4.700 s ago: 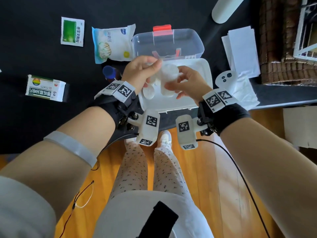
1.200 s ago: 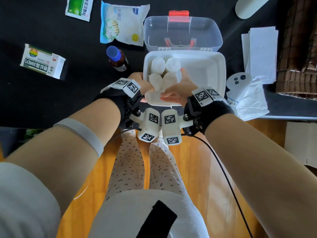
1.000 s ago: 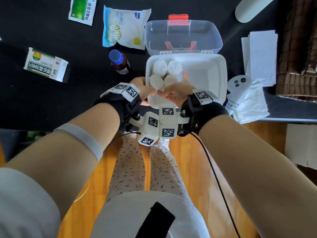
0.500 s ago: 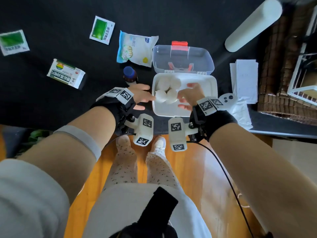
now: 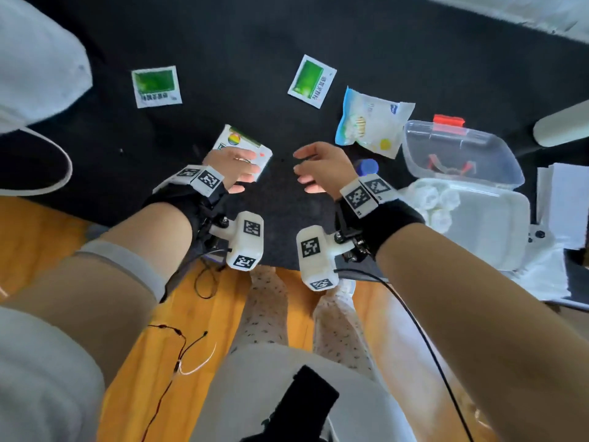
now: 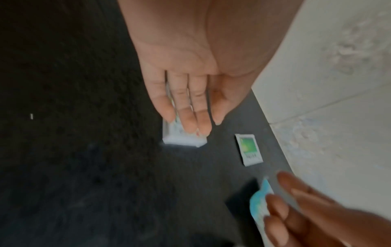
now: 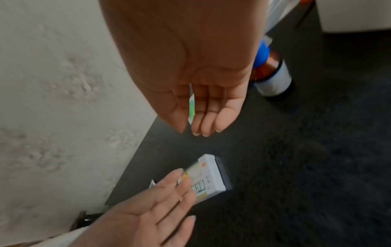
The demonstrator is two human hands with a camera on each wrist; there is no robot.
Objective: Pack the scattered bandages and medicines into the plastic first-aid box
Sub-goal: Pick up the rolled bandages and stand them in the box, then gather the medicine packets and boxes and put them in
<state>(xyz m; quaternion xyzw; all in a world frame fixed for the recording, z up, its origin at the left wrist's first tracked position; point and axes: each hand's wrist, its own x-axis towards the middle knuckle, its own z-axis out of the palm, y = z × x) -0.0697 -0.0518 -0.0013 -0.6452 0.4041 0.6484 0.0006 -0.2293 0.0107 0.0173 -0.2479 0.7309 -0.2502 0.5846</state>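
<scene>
- While the first-aid box (image 5: 487,231) sits open at the right edge of the head view, its clear lid (image 5: 459,151) tipped back, white bandage rolls (image 5: 436,199) already lie in its left end, so the rest of the tray is free for the medicines.
- Left of centre, the medicine carton (image 5: 242,148) lies flat on the dark mat (image 5: 223,43); the left hand (image 5: 234,169) reaches over it with fingers straight and together, holding nothing. Whether the fingertips touch the carton I cannot tell.
- With a flat hand the carton may simply slide across the mat instead of lifting, unless the thumb gets under an edge.
- At centre the right hand (image 5: 322,169) hovers with fingers relaxed and empty, just left of the blue-capped brown bottle (image 5: 366,167). A careless sweep back toward the box could topple that upright bottle.
- Above the bottle lies the cotton-swab bag (image 5: 369,126); it looks soft and bulky, and may keep the lid from closing if packed last.
- Two green sachets (image 5: 156,86) (image 5: 311,80) lie in the upper part of the frame, well apart from the box; being thin and flat, they are likely hard to pinch up and easy to overlook.
</scene>
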